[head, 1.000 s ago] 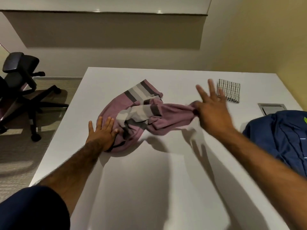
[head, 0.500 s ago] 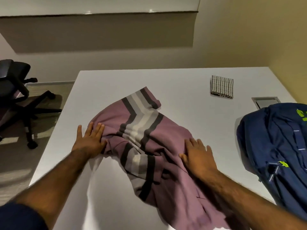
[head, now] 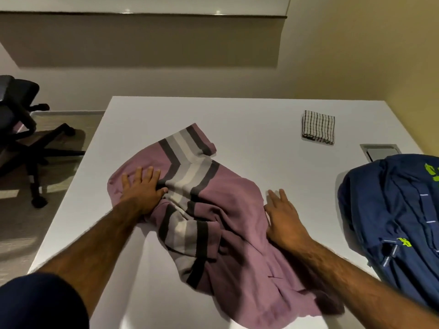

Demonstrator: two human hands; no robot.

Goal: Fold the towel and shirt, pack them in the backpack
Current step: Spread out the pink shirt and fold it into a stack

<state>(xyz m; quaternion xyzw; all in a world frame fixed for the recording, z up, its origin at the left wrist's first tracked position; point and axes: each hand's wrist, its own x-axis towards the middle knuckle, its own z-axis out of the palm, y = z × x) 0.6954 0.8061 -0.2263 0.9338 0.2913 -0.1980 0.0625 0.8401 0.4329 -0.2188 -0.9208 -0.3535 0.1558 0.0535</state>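
shirt (head: 223,210) lies rumpled mid-table, left hand (head: 140,191) flat on its left edge, right hand (head: 282,217) flat at its right edge, neither gripping; looks soft, light, floppy, so pinch hem corners or shoulders to fold.

The white flat-topped bench (head: 249,115) in front of me carries a crumpled mauve shirt with grey, white and dark stripes (head: 225,210) across its middle. At the far right lies a folded white towel with dark checked lines (head: 318,127). Nearer on my right, a navy fabric backpack with neon-green marks (head: 392,205) lies just beside a grey recessed metal hatch (head: 380,151).
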